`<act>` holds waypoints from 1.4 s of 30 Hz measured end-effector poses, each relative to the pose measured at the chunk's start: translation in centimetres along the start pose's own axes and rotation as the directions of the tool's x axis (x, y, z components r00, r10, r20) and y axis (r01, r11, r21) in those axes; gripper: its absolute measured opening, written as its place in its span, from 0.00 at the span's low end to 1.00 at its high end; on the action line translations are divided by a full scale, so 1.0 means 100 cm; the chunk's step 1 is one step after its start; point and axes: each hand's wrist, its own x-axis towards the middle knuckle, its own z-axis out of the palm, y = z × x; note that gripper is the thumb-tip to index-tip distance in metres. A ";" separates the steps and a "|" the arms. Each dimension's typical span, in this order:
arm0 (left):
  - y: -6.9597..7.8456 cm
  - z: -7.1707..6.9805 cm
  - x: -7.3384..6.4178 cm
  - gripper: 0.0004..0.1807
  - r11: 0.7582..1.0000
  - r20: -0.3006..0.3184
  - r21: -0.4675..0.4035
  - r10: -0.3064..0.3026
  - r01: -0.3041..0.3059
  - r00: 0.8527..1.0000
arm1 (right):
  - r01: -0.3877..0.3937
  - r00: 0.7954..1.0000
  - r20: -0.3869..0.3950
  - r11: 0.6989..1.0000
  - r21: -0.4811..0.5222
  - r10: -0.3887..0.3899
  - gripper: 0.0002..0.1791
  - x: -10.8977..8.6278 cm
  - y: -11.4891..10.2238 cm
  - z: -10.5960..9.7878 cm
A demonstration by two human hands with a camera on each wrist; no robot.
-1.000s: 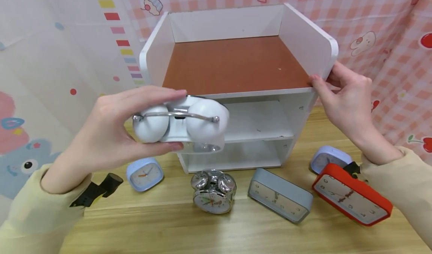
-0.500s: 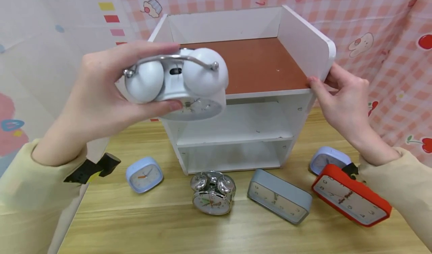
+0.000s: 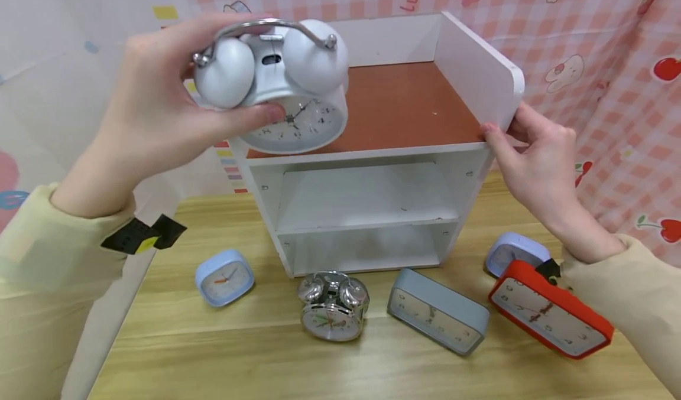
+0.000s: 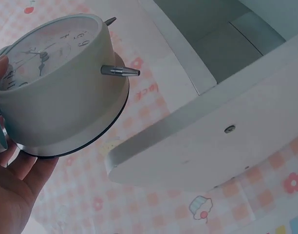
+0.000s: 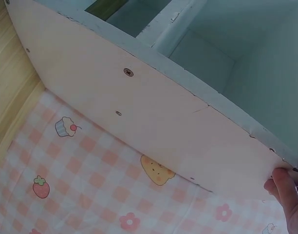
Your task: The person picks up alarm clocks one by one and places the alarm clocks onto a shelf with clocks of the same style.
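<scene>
My left hand (image 3: 165,101) grips a white twin-bell alarm clock (image 3: 314,63) by its side, thumb across the dial and fingers behind. The clock hangs in the air over the front left of a white shelf unit (image 3: 367,153) with a brown top board (image 3: 409,104). In the left wrist view the same alarm clock (image 4: 66,107) shows its pointed metal feet, clear of the unit's side panel (image 4: 188,151). My right hand (image 3: 542,158) holds the front edge of the unit's right side panel; the right wrist view shows fingers (image 5: 285,190) at that panel (image 5: 115,92).
On the wooden table (image 3: 239,358) before the unit stand a blue clock (image 3: 224,277), a silver twin-bell alarm clock (image 3: 333,305), a grey rectangular clock (image 3: 438,311), a red clock (image 3: 550,309) and a lilac clock (image 3: 516,252). Patterned cloth (image 3: 564,28) hangs behind.
My left hand has lifted the white alarm clock from in front of the unit's upper shelf to above its top board, and more of the dial shows. The right hand stays on the panel.
</scene>
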 end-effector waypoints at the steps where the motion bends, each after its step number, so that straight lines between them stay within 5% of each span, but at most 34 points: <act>1: 0.001 0.000 0.001 0.36 1.000 -0.003 0.002 -0.030 0.030 1.000 | 0.000 1.000 0.001 1.000 -0.002 0.000 0.16 0.000 0.000 0.000; 10: -0.008 0.003 0.009 0.34 0.996 0.034 0.041 -0.077 0.075 0.996 | 0.007 1.000 0.014 1.000 -0.006 -0.007 0.18 -0.001 -0.003 0.000; 22: -0.010 0.008 0.019 0.31 0.984 0.070 -0.019 -0.174 0.175 0.982 | 0.003 1.000 0.018 1.000 -0.017 -0.003 0.18 -0.002 -0.003 -0.002; 42: -0.020 0.014 0.019 0.31 0.972 0.119 0.032 -0.237 0.234 0.964 | 0.030 0.999 0.014 0.999 -0.019 -0.030 0.18 -0.003 -0.001 -0.001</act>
